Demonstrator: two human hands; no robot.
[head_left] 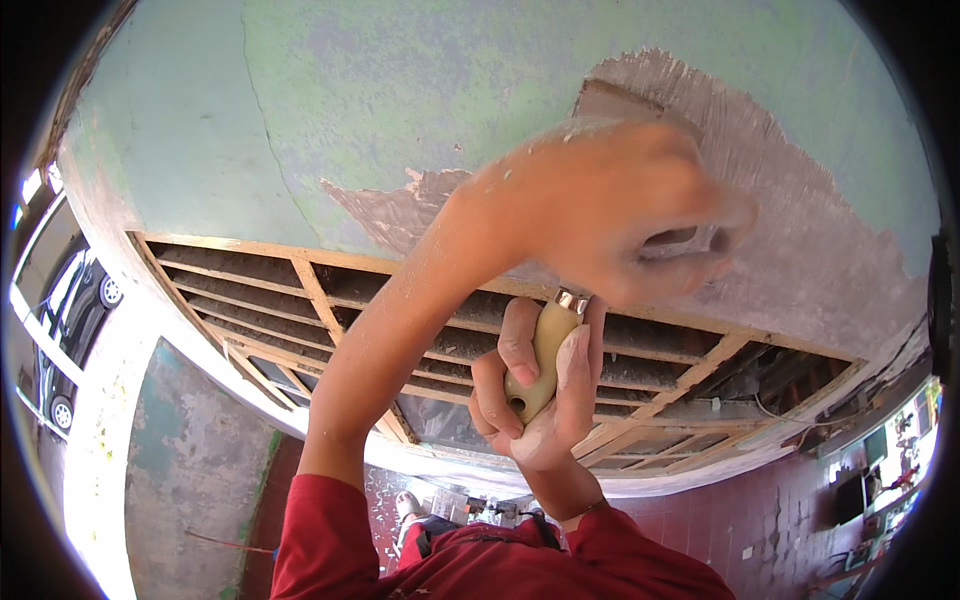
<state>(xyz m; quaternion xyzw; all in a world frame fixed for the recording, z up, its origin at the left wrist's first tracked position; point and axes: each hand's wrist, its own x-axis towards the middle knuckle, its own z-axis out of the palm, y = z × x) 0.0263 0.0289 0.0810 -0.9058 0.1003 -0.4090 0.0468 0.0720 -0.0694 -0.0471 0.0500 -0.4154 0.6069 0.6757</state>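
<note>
Below the grey plaster patch (760,200), my right hand (535,385) wraps a scraper handle (545,355); left hand (610,205) blurred, grip unclear.

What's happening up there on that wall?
A person is scraping a green painted wall. The right hand grips the pale handle of a scraper, whose blade is hidden behind the left hand. The left hand presses near the blade, against a bared grey patch. Below runs an open wooden lattice.
</note>
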